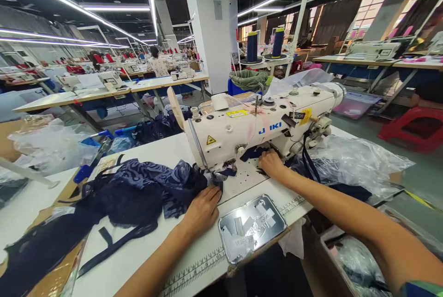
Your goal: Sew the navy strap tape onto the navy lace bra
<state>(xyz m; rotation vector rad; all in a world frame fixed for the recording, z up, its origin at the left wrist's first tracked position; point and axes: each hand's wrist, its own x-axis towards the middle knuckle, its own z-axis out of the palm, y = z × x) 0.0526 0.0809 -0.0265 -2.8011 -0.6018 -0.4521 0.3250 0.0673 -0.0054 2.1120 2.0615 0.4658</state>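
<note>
A white JUKI sewing machine (256,128) stands on the white table (145,255). Dark navy lace fabric (138,193) lies bunched to the left of its needle area. My left hand (203,209) rests flat on the edge of that fabric, just in front of the presser foot (218,178). My right hand (272,163) reaches under the machine arm and presses on a navy piece behind the needle; its fingertips are partly hidden. A navy strap (308,160) hangs from the machine's right end.
A shiny metal tin (252,227) sits at the table's front edge beside a printed ruler (194,271). Clear plastic bags (349,160) lie to the right, more plastic to the left. Two blue thread cones (252,46) stand behind. A red stool (411,128) is on the floor.
</note>
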